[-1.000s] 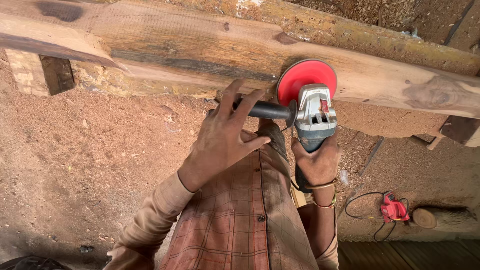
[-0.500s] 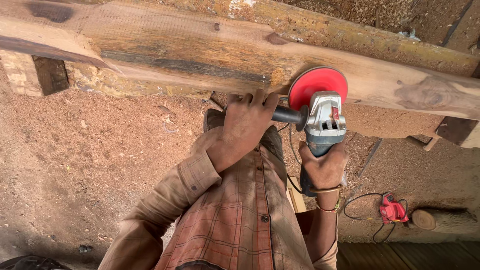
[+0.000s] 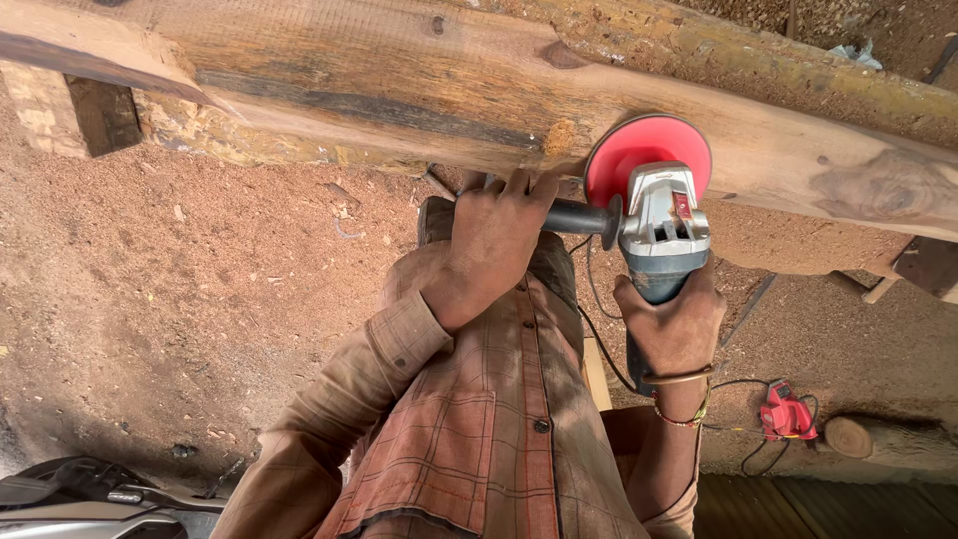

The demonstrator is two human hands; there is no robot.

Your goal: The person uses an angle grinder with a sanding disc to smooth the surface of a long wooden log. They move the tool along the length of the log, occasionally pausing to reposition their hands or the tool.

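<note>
Angle grinder (image 3: pixel 664 235), both hands (image 3: pixel 494 240) (image 3: pixel 674 329) with fingers wrapped tight; red disc (image 3: pixel 639 150) against beam (image 3: pixel 399 90), dark bark-edged stretches unsanded.

The big beam (image 3: pixel 399 90) is rough brown wood with dark streaks. The grinder (image 3: pixel 664 225) has a shiny grey metal head, a matt black plastic side handle (image 3: pixel 579 216) and a smooth red disc (image 3: pixel 639 145). The ground (image 3: pixel 180 289) is soft, crumbly sawdust.
</note>
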